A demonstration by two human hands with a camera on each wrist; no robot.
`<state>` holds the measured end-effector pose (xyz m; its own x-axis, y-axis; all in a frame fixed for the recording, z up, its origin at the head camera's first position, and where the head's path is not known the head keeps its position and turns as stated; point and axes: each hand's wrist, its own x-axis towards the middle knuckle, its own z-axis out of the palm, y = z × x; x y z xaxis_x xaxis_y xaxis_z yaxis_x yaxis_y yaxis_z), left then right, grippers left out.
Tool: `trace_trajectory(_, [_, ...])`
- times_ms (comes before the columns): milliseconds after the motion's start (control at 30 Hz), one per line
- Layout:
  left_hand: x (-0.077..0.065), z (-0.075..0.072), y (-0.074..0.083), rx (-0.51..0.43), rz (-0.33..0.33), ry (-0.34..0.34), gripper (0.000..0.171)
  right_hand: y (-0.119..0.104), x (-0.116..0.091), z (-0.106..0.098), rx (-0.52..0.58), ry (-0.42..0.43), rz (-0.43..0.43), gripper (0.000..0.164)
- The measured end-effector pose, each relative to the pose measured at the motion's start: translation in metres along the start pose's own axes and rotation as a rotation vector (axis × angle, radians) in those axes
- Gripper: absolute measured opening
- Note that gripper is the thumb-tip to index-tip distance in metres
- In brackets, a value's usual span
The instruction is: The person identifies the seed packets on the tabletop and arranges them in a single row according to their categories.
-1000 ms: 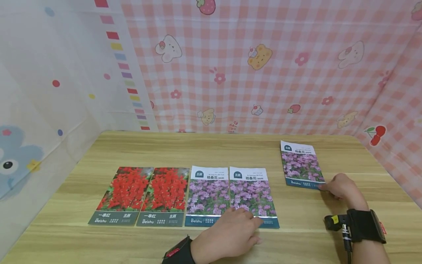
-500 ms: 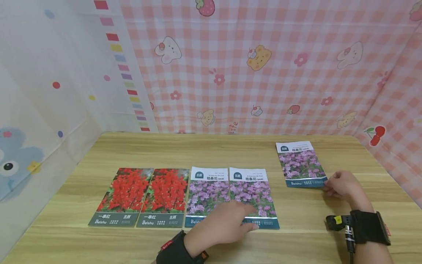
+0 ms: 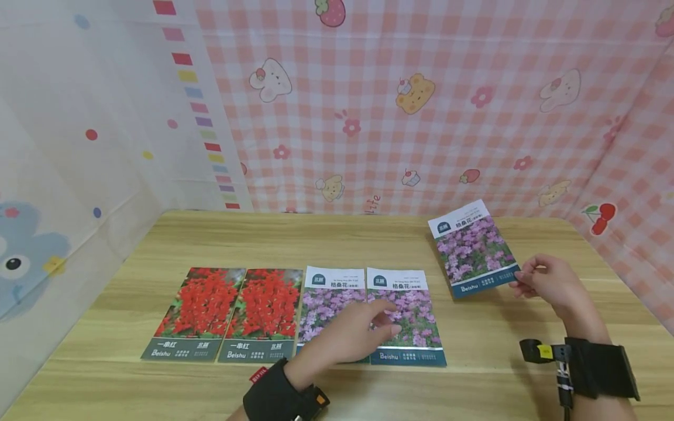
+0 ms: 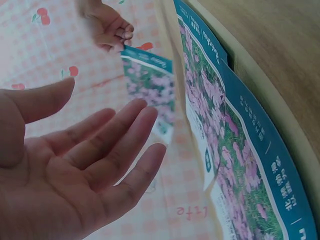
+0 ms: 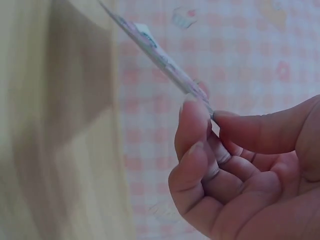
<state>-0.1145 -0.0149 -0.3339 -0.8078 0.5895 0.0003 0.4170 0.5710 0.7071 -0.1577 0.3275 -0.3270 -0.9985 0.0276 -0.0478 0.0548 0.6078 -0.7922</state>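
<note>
My right hand (image 3: 553,286) pinches a seed packet with purple flowers (image 3: 474,251) by its lower right corner, between thumb and fingers. The packet is tilted, its far end raised off the table; the right wrist view shows it nearly edge-on (image 5: 160,60). My left hand (image 3: 350,333) hovers over two more purple-flower packets, the left one (image 3: 330,292) partly hidden by it and the right one (image 3: 408,316) mostly in sight. In the left wrist view the left hand (image 4: 95,165) has its fingers spread loosely, with nothing in them.
Two red-flower seed packets (image 3: 202,304) (image 3: 265,304) lie side by side at the left, in one row with the purple ones. The wooden table (image 3: 263,234) ends at a pink checked cloth wall (image 3: 337,117). A white patterned cloth (image 3: 105,193) hangs at the left.
My right hand has lifted the purple packet and turned it, its top swinging left. The left hand has moved up from the packets' lower edge to over their middle.
</note>
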Motion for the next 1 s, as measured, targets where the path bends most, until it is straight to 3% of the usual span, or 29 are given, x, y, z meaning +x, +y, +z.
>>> trace_trajectory(267, [0.005,-0.005,-0.010,-0.194,-0.087,0.082,0.045,-0.035,-0.013,0.010,0.049,-0.026,-0.159,0.014])
trace_trajectory(533, [0.008,-0.012,-0.021,-0.470,-0.144,0.148,0.049,-0.063,-0.022,0.028,0.128,-0.135,-0.351,0.008])
trace_trajectory(733, [0.010,-0.016,-0.024,-0.625,-0.168,0.241,0.049,-0.074,-0.024,0.041,0.191,-0.252,-0.421,0.005])
trace_trajectory(1000, [0.012,-0.017,-0.024,-0.779,-0.170,0.435,0.047,-0.078,-0.024,0.051,0.204,-0.400,-0.395,0.005])
